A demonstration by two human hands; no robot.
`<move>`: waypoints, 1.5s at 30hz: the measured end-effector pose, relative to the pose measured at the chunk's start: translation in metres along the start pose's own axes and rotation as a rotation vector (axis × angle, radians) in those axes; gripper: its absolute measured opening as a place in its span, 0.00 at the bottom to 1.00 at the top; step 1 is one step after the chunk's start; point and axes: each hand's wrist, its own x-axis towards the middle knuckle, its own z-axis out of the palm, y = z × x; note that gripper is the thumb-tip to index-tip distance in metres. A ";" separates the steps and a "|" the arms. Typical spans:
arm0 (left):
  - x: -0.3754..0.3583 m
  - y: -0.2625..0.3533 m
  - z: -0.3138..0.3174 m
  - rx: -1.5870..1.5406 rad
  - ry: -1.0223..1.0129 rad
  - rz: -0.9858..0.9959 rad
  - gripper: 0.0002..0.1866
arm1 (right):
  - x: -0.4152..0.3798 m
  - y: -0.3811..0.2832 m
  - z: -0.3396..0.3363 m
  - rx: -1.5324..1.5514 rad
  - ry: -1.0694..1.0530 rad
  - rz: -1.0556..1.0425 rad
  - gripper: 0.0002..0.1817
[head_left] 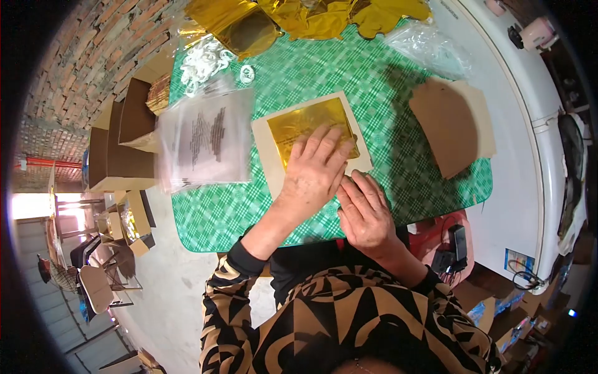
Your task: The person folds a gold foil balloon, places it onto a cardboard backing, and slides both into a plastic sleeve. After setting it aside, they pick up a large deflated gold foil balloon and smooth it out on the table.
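A folded gold foil sheet (299,123) lies on a tan cardboard square (266,149) in the middle of the table. My left hand (316,163) rests flat on the foil with its fingers stretched out, covering its lower part. Close beside it, my right hand (366,215) is at the near corner of the cardboard, fingers extended and nothing visible in them. To the left is a stack of clear plastic bags (177,140) with dark print. More cardboard pieces (453,124) lie to the right.
Gold foil balloons (311,19) spread along the far edge of the green checked tablecloth (212,218). Near them are a pile of white rings (202,65) and crumpled clear plastic (430,47). Open cardboard boxes (118,168) stand left of the table; a white appliance (523,206) borders the right.
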 end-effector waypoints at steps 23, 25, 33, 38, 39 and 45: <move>0.026 -0.059 0.007 0.001 -0.359 0.125 0.29 | -0.003 0.004 -0.005 0.098 -0.174 0.088 0.25; 0.027 -0.058 0.006 0.011 -0.378 0.126 0.29 | -0.006 0.005 -0.002 0.116 -0.188 0.105 0.25; 0.030 -0.057 0.005 -0.003 -0.419 0.101 0.30 | -0.002 0.005 -0.005 0.072 -0.221 0.116 0.19; 0.031 -0.055 0.003 0.003 -0.420 0.096 0.30 | -0.001 0.004 -0.006 0.078 -0.220 0.120 0.19; 0.031 -0.055 0.004 0.000 -0.418 0.094 0.30 | -0.001 0.003 -0.006 0.080 -0.217 0.122 0.19; 0.030 -0.054 0.002 0.006 -0.401 0.103 0.33 | 0.002 0.008 -0.016 0.150 -0.168 0.133 0.18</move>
